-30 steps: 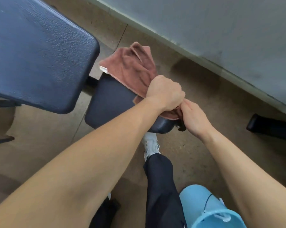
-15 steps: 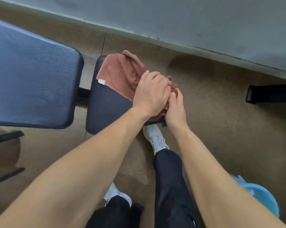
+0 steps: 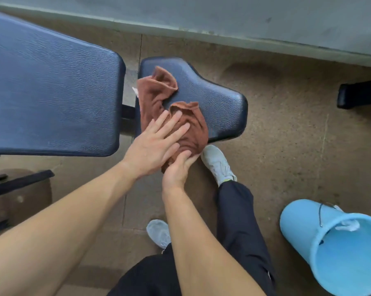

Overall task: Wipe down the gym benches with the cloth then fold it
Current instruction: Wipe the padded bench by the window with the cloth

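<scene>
A rust-brown cloth (image 3: 156, 97) lies crumpled on the small dark blue seat pad (image 3: 214, 103) of a gym bench, bunched along the pad's left and near edge. My left hand (image 3: 156, 144) lies flat on the cloth with fingers spread, pressing it onto the pad. My right hand (image 3: 178, 169) sits just below it at the pad's near edge, fingers curled around the cloth's hanging lower corner. The long dark blue back pad (image 3: 52, 92) is to the left, separated by a narrow gap.
A light blue plastic bucket (image 3: 338, 248) with a wire handle stands on the floor at the lower right. My feet in grey shoes (image 3: 217, 163) are under the seat pad. A grey wall base runs along the top. Black bench feet (image 3: 359, 92) lie right and left.
The cloth has been dragged from the far right of the seat pad to its left and near edge, baring the pad's right side. My left hand went from gripping to flat.
</scene>
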`<action>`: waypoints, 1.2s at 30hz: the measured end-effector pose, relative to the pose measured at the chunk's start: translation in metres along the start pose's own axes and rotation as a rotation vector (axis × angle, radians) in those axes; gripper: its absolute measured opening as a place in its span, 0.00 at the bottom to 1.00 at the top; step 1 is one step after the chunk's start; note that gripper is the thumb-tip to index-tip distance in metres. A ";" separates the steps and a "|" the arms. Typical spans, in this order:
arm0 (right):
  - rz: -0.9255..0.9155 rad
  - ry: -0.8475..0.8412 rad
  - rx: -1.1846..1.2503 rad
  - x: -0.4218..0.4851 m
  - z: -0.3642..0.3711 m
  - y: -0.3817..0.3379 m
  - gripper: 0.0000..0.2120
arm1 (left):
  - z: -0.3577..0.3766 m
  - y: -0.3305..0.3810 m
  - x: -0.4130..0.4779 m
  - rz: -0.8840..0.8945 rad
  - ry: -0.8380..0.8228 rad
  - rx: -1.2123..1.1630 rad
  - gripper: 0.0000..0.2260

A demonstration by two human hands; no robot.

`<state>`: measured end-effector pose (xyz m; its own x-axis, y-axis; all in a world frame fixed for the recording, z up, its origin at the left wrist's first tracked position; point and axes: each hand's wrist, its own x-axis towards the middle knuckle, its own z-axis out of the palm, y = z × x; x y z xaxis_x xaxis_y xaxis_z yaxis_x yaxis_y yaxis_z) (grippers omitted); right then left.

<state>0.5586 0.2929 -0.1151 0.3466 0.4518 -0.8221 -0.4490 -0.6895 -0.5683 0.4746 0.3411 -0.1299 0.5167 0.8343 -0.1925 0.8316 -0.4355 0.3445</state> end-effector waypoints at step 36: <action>-1.574 -0.893 -2.385 0.068 0.099 -0.093 0.24 | 0.063 -0.030 -0.012 -1.454 0.759 -1.599 0.25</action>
<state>0.5422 0.4435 -0.1214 -0.8049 0.3472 -0.4812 0.3949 0.9187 0.0024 0.4562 0.3226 -0.1958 -0.5401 0.3356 -0.7718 -0.5258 0.5815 0.6208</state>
